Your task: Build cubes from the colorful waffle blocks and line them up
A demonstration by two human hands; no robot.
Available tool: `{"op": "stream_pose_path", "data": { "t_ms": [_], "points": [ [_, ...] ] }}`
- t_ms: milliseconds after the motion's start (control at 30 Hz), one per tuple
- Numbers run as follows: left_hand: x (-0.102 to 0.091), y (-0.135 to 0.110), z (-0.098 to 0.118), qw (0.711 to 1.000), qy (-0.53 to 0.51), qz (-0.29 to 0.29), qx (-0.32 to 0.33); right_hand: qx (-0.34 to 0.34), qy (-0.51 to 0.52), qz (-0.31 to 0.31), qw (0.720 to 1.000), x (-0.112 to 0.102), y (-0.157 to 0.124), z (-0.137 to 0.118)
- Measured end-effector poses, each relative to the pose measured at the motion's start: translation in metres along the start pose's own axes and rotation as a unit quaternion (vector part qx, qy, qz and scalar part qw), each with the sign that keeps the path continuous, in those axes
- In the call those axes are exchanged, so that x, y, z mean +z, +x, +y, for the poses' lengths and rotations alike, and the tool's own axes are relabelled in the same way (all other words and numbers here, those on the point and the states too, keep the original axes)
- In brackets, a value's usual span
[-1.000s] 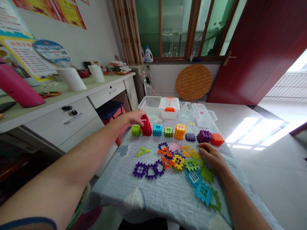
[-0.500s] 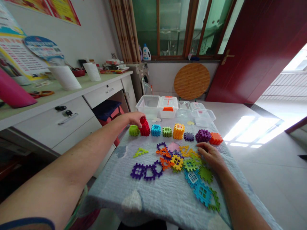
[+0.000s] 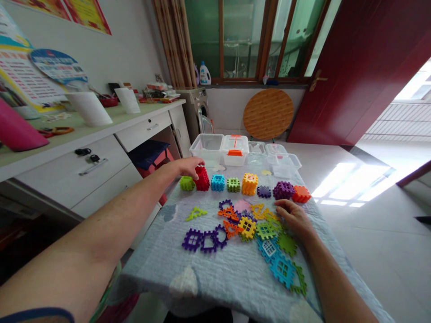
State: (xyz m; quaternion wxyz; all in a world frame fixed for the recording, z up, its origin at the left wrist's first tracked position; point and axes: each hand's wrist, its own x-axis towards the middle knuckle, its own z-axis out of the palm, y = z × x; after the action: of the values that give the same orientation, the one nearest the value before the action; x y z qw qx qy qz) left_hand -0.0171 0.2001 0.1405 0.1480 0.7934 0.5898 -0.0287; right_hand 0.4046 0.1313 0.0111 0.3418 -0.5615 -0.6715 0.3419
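My left hand [image 3: 191, 167] reaches to a stack of red plastic building tiles [image 3: 202, 178]. Its thumb is at the stack's left edge and the fingers stretch over the top, apart from the thumb; contact is hard to make out. My right hand [image 3: 293, 216] rests on the cloth, fingers loosely extended, beside yellow triangular tiles [image 3: 258, 210] and a green tile [image 3: 287, 243]. Along the row stand green [image 3: 186, 183], blue [image 3: 218, 182], light green [image 3: 233, 185], yellow [image 3: 249, 184], dark purple [image 3: 264, 191], purple [image 3: 283, 190] and orange stacks [image 3: 301, 194].
Loose tiles lie mid-table: purple ones [image 3: 192, 240], a yellow window tile [image 3: 247, 228], blue ones [image 3: 283, 269] and a green triangle [image 3: 196, 213]. Behind the row are clear plastic boxes [image 3: 208, 142], one with orange latches [image 3: 235, 153]. A white desk [image 3: 101, 157] stands at left.
The fingers of my left hand have lifted slightly and spread from the top of the red stack. My right hand stays in place. The whole view shifts slightly left.
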Motion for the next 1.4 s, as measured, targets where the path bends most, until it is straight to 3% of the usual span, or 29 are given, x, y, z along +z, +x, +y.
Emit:
{"op": "stream_pose_path", "data": {
  "t_ms": [100,167,233,400,533,633,833,1033,1200,1400],
  "points": [
    [0.001,-0.012,0.013,0.992,0.052,0.106,0.040,0.002,0.006,-0.001,1.000,0.001,0.001,0.002],
    [0.005,-0.025,0.031,0.977,0.069,0.185,0.085,0.001,0.007,-0.002,1.000,0.001,0.001,0.001],
    [0.016,-0.041,0.054,0.964,0.055,0.228,0.125,-0.002,-0.005,-0.001,1.000,0.000,0.000,0.000],
    [0.073,-0.065,0.110,0.968,0.003,0.159,0.194,-0.008,-0.034,-0.023,0.999,0.000,-0.002,-0.003],
    [0.123,-0.061,0.129,0.976,0.002,0.132,0.173,-0.014,-0.043,-0.037,0.998,0.001,-0.005,-0.004],
    [0.139,-0.057,0.131,0.983,-0.014,0.128,0.132,-0.028,-0.050,-0.045,0.997,0.003,-0.006,-0.003],
    [0.141,-0.062,0.127,0.985,-0.067,0.124,0.104,-0.082,-0.104,-0.053,0.990,0.005,-0.008,-0.002],
    [0.151,-0.074,0.113,0.972,-0.087,0.212,0.057,-0.131,-0.123,-0.063,0.982,0.005,-0.014,-0.011],
    [0.160,-0.091,0.092,0.940,-0.117,0.318,-0.029,-0.099,-0.083,-0.101,0.986,0.005,-0.017,-0.016],
    [0.167,-0.100,0.076,0.925,-0.218,0.304,-0.072,-0.071,-0.055,-0.113,0.989,0.005,-0.010,-0.014]
  ]
}}
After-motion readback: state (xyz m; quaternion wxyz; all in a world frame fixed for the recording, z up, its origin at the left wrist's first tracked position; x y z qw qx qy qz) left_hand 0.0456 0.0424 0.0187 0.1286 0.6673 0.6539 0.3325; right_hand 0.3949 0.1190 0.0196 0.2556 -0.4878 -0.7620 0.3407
